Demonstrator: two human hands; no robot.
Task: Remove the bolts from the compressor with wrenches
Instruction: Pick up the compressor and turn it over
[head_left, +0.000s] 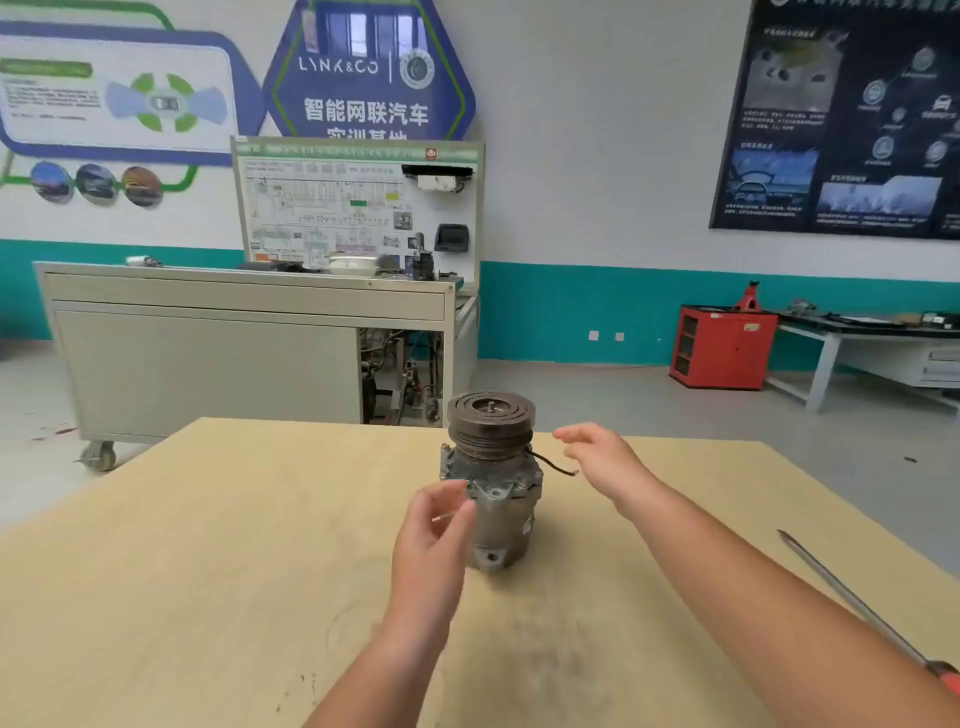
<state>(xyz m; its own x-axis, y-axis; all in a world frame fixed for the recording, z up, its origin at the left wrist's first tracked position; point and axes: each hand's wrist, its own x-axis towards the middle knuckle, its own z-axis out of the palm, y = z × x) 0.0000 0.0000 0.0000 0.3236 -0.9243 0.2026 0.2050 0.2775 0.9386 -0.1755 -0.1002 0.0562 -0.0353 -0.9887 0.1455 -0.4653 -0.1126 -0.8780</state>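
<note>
The grey compressor (498, 499) stands upright in the middle of the wooden table (208, 571), its dark grooved pulley on top. A short black wire sticks out from its right side. My left hand (431, 535) hovers just left of the body with relaxed, spread fingers and holds nothing. My right hand (602, 462) floats to the right of the pulley, fingers loosely extended toward it, not touching. No wrench shows in view.
A long screwdriver (857, 608) with a red handle lies near the table's right edge. Beyond the table stand a grey wheeled training bench (249, 353), a red cabinet (722, 348) and a side workbench (872, 338).
</note>
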